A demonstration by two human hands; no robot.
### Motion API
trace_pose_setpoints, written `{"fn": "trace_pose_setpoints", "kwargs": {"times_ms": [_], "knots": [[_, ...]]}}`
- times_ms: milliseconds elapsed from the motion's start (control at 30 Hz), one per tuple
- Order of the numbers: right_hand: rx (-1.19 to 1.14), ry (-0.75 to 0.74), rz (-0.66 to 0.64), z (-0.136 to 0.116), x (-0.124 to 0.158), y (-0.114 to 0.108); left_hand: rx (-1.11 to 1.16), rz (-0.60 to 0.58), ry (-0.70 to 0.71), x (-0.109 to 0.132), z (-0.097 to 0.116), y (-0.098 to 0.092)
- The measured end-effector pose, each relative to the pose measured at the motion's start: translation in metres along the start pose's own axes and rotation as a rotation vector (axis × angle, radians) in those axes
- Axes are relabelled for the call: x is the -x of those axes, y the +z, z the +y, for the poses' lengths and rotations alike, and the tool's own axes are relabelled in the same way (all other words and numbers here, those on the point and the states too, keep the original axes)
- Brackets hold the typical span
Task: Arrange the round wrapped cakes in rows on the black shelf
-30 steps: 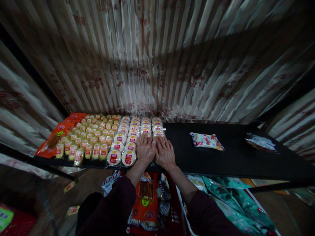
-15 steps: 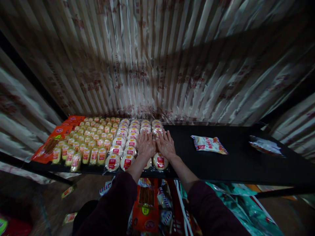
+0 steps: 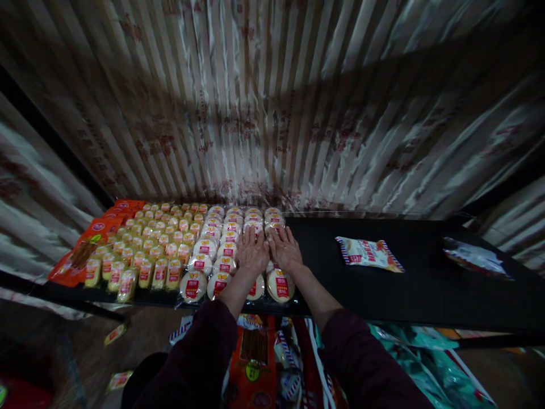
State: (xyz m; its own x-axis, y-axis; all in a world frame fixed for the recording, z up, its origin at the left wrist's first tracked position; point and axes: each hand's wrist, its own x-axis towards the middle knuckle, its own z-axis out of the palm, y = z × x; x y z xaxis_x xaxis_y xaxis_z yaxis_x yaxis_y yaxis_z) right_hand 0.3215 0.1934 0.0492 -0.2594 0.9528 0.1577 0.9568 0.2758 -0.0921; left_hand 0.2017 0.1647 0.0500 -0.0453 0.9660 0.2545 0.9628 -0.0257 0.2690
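Rows of round, pale rice crackers (image 3: 193,286) in clear wrappers with red labels lie overlapping on a black shelf (image 3: 340,295). My left hand (image 3: 254,253) rests flat on the third row from the left, fingers stretched toward the back. Beside it my right hand (image 3: 286,248) lies on the rightmost row, fingers spread, with a wrapped cracker (image 3: 280,285) showing just below the palm. The thumbs nearly meet. Parts of the crackers under both palms are hidden. Neither hand grasps anything.
Small yellow wrapped cakes (image 3: 159,272) and orange packets (image 3: 80,253) fill the shelf's left. A white snack bag (image 3: 369,254) and a silvery packet (image 3: 477,255) lie to the right. Below are an orange bag (image 3: 253,363) and green packages (image 3: 434,363). A striped curtain (image 3: 255,102) hangs behind.
Both hands stay on the two right cracker rows with hardly any movement. The view has shifted slightly, so the bags on the right appear farther right and lower.
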Motion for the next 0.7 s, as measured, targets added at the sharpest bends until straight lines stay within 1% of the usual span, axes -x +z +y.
{"fn": "trace_pose_setpoints", "kwargs": {"times_ms": [100, 233, 567, 700], "knots": [[-0.036, 0.072, -0.030, -0.0046, 0.0017, -0.0053, -0.001, 0.016, 0.009, 0.0006, -0.0001, -0.0019], [-0.042, 0.075, -0.037, -0.0078, 0.0021, -0.0085, -0.009, 0.032, 0.033, 0.0014, -0.0014, -0.0030], [-0.033, 0.048, -0.036, -0.0048, 0.0001, -0.0029, -0.003, 0.029, 0.035, 0.0018, -0.0038, -0.0002], [-0.080, 0.059, 0.003, -0.0055, 0.0006, -0.0049, 0.013, 0.022, 0.009, -0.0001, -0.0016, -0.0034]]}}
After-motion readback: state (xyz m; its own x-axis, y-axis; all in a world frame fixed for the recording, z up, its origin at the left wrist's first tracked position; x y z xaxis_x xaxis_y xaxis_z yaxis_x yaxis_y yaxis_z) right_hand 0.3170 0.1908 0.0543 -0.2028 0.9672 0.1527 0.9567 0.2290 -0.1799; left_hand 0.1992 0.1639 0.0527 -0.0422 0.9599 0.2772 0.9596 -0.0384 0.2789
